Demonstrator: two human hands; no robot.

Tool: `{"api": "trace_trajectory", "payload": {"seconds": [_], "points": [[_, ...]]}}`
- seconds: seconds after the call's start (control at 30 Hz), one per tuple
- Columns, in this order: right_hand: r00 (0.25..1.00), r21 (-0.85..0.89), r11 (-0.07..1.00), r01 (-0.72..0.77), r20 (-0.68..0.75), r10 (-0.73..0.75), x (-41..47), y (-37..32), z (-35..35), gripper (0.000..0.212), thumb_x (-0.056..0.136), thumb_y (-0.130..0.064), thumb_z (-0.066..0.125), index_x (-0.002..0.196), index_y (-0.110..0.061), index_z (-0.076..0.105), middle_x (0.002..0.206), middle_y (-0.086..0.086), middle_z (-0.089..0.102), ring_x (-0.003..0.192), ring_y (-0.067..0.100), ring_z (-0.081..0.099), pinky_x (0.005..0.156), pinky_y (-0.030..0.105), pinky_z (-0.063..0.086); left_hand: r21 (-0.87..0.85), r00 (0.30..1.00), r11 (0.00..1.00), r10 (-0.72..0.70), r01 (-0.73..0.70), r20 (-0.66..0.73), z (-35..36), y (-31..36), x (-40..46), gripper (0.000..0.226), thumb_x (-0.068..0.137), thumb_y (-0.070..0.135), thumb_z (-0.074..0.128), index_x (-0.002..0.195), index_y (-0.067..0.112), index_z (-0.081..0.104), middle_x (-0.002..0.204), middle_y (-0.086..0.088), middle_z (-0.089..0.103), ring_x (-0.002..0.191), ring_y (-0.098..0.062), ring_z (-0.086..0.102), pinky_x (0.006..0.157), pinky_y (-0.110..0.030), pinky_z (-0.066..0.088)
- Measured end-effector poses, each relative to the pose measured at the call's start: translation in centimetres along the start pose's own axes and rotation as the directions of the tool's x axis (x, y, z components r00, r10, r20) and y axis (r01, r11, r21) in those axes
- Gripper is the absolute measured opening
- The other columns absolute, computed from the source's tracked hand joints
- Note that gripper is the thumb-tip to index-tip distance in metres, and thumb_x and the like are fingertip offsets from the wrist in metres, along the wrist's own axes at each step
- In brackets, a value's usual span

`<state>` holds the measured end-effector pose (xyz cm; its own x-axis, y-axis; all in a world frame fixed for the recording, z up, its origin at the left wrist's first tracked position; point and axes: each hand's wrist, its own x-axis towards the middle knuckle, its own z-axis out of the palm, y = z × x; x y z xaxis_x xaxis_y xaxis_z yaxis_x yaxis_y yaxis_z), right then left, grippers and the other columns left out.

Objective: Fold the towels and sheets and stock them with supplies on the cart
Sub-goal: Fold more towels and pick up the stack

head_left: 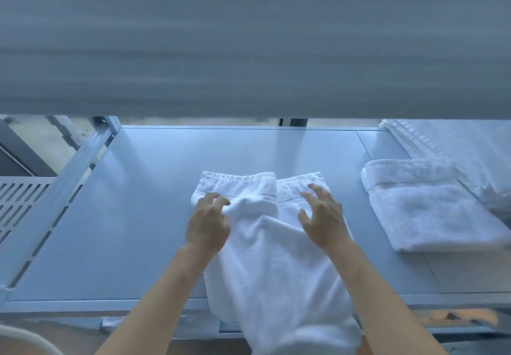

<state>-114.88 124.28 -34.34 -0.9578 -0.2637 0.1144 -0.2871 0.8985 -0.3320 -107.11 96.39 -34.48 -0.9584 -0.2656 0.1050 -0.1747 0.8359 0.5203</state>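
Head view puts our two bare forearms nearest, reaching forward over a white terry towel that droops off the front lip of the cart shelf and runs away from us across it. Its pile looks soft and nubbly, rumpled into a loose hump in the middle, with a flat woven band and a hemmed edge at the far end, where two layers lie side by side.

Our left hand sits at the towel's left edge, fingers curled like a claw with the tips at the cloth; we cannot tell whether they pinch it. Our right hand rests on the towel's right half, fingers spread and slightly bent, gripping nothing.

That shelf is a smooth, matte, pale grey panel with a thin raised rim. Along its left side runs a slotted metal upright, and beyond it a perforated plastic basket.

To the right lies a folded towel, a neat thick rectangle with the same woven band. Behind it, touching the right edge, is a larger folded white sheet or towel stack. A blurred grey upper shelf fills the far view overhead.
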Motion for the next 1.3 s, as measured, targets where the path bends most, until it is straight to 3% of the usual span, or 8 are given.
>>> {"api": "trace_trajectory", "payload": {"seconds": [0.07,0.17,0.6,0.73,0.9,1.17,1.23,1.3], "points": [[0.981,-0.024,0.999,0.031,0.192,-0.026,0.7,0.2,1.6,0.062,0.103,-0.043,0.05,0.16,-0.031,0.031,0.172,-0.006,0.014,0.158,0.017,0.009,0.125,0.046,0.014,0.068,0.979,0.997,0.005,-0.02,0.202,1.0,0.0,0.8,0.051,0.101,0.026,0.051,0.151,0.022,0.045,0.163,-0.006,0.031,0.151,-0.025,0.025,0.121,-0.045,0.027],[0.971,-0.041,0.999,0.016,0.241,-0.005,0.9,1.4,3.2,0.064,0.105,-0.05,0.038,0.163,-0.041,0.013,0.172,-0.015,0.002,0.158,0.01,-0.003,0.127,0.044,0.003,0.258,0.961,0.965,-0.023,-0.05,0.275,2.5,-1.7,0.7,0.065,0.105,0.053,0.034,0.163,0.034,0.013,0.173,0.002,0.0,0.159,-0.018,-0.005,0.127,-0.049,-0.003],[0.982,-0.103,0.994,-0.028,0.184,0.047,-4.9,1.3,4.4,0.066,0.105,-0.047,0.03,0.164,-0.036,0.005,0.171,-0.014,-0.006,0.159,0.012,-0.006,0.127,0.044,0.0,0.433,0.961,0.901,-0.095,-0.029,0.261,1.5,0.3,-5.4,0.077,0.099,0.053,0.041,0.159,0.008,0.027,0.167,-0.014,0.026,0.155,-0.027,0.021,0.126,-0.046,0.012],[0.982,-0.073,0.996,0.059,0.181,-0.045,-9.3,-1.2,6.1,0.069,0.098,-0.05,0.018,0.164,-0.037,0.002,0.171,-0.016,-0.011,0.157,0.009,-0.015,0.126,0.041,-0.005,0.382,0.965,0.909,0.07,-0.167,0.253,5.4,5.9,-11.4,0.07,0.105,0.039,0.039,0.158,-0.005,0.025,0.168,-0.022,0.014,0.157,-0.035,0.016,0.128,-0.045,0.014],[0.981,-0.105,0.993,0.046,0.192,-0.025,-9.7,-1.2,5.6,0.072,0.095,-0.055,0.013,0.164,-0.039,0.002,0.17,-0.019,-0.014,0.156,0.007,-0.018,0.125,0.039,-0.008,0.479,0.922,0.877,-0.216,0.037,0.323,5.7,6.2,-12.0,0.087,0.104,0.057,0.028,0.16,0.002,-0.007,0.167,-0.022,-0.022,0.155,-0.043,-0.015,0.124,-0.059,0.001],[0.985,-0.117,0.993,0.004,0.172,0.016,-14.4,-0.1,3.7,0.067,0.101,-0.052,0.018,0.163,-0.039,0.001,0.17,-0.018,-0.011,0.158,0.009,-0.01,0.127,0.043,0.002,0.529,0.884,0.815,-0.407,0.237,0.231,0.3,1.3,-16.0,0.096,0.096,0.068,0.043,0.152,-0.008,0.028,0.162,-0.037,0.016,0.15,-0.051,0.022,0.121,-0.053,0.028],[0.987,-0.091,0.995,0.03,0.162,-0.015,-16.8,-0.2,3.6,0.067,0.099,-0.052,0.02,0.163,-0.037,0.007,0.172,-0.015,-0.003,0.159,0.011,-0.003,0.127,0.044,0.006,0.501,0.897,0.845,-0.355,0.187,0.263,-0.5,0.9,-18.0,0.096,0.077,0.058,0.08,0.127,-0.02,0.055,0.137,-0.048,0.046,0.125,-0.061,0.052,0.101,-0.061,0.051],[0.985,-0.048,0.998,0.035,0.168,-0.027,-18.6,-0.1,3.5,0.067,0.1,-0.051,0.025,0.164,-0.036,0.011,0.172,-0.016,0.002,0.159,0.01,0.0,0.126,0.044,0.006,0.456,0.939,0.875,-0.276,0.159,0.204,-0.9,0.3,-19.3,0.091,0.08,0.063,0.073,0.112,-0.021,0.065,0.118,-0.05,0.057,0.103,-0.064,0.063,0.08,-0.065,0.058]]}}
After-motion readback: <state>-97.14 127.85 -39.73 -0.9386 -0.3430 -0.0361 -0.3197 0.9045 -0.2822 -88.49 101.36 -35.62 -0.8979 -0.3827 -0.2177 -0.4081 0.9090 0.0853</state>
